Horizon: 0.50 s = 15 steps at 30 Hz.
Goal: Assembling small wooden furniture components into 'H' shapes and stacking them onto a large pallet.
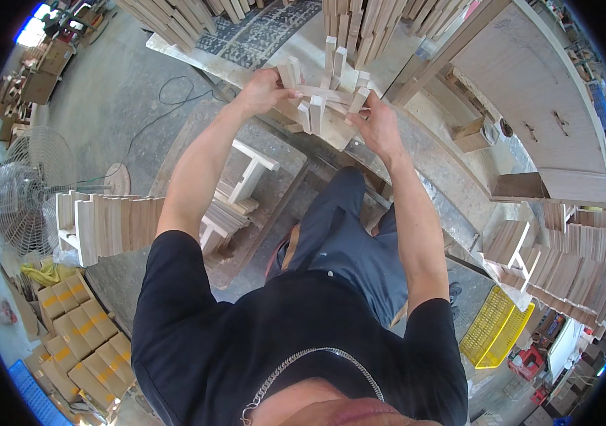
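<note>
So my left hand [266, 92] is closed around the left end of a small wooden frame [325, 94], thumb along a crossbar, and my right hand [377, 126] has the right end pinched between thumb and fingers. That puts the frame right between my two hands, out at the near edge of the table [427, 174]. It's pale wood, with crossing bars in the middle and short square legs sticking up, a couple on the far side and a couple on my side, clear of my fingers.

Just past it there are bundles of long wooden strips [370, 25] plus a dark patterned mat [257, 32]. Down below my left forearm sits a pale T-shaped piece [253, 174]. Further out I've got a long row of slats [124, 224] to my left and a wire-cage fan [29, 192] beyond it. Yellow plastic basket [494, 328] is down to my right, taped cardboard boxes [84, 328] lower left.
</note>
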Each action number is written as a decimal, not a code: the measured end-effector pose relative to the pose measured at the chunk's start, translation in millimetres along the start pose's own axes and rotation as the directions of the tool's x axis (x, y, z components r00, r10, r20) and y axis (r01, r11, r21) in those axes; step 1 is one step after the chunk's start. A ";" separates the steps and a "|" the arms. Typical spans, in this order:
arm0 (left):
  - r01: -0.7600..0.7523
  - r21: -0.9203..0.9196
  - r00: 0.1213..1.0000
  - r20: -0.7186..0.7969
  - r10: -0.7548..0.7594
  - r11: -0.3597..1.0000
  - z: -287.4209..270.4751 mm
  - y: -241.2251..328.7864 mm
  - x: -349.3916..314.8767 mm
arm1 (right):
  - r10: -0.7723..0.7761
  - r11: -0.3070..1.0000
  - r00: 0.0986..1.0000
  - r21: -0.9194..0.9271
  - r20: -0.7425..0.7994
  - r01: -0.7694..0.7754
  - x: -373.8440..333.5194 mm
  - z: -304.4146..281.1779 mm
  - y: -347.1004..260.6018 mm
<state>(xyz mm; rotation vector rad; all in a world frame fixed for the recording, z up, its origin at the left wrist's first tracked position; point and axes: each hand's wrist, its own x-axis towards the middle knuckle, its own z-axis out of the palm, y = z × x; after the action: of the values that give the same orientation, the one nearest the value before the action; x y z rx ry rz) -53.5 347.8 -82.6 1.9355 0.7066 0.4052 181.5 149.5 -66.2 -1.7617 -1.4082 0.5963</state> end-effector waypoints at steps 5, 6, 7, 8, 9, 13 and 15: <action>0.044 0.084 0.999 0.022 -0.046 0.996 0.3 9.1 -2.6 | 0.004 0.999 1.000 0.052 -0.030 -0.002 -3.0 2.4 -0.7; 0.042 0.115 0.999 0.017 -0.044 0.993 -1.2 11.5 -2.3 | -0.017 1.000 0.999 0.021 -0.037 0.018 -2.5 2.5 -1.5; 0.039 0.146 0.999 0.011 -0.041 0.989 -2.4 13.9 -3.1 | -0.038 0.999 0.998 -0.010 -0.044 0.038 -2.2 2.5 -2.6; 0.039 0.144 0.999 0.008 -0.041 0.989 -2.3 17.3 -3.8 | -0.041 0.999 0.998 -0.013 -0.042 0.040 -1.7 2.5 -1.3; 0.023 0.192 1.000 0.003 -0.024 0.981 -2.0 21.2 -4.8 | -0.037 0.999 0.998 -0.012 -0.044 0.036 -1.5 2.9 0.2; -0.020 0.128 0.999 -0.026 0.024 0.992 -2.1 17.7 -11.7 | -0.029 0.999 0.999 0.020 -0.042 0.030 -1.4 8.5 -0.1; -0.029 0.191 0.999 -0.038 0.036 0.981 3.3 32.0 -14.5 | -0.033 0.999 0.998 0.013 -0.054 0.034 -5.2 6.0 -0.4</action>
<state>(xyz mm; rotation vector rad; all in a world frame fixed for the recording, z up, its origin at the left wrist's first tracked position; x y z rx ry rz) -53.3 325.6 -55.2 2.1262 0.7647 0.4113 175.2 146.3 -69.9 -1.7274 -1.3903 0.5355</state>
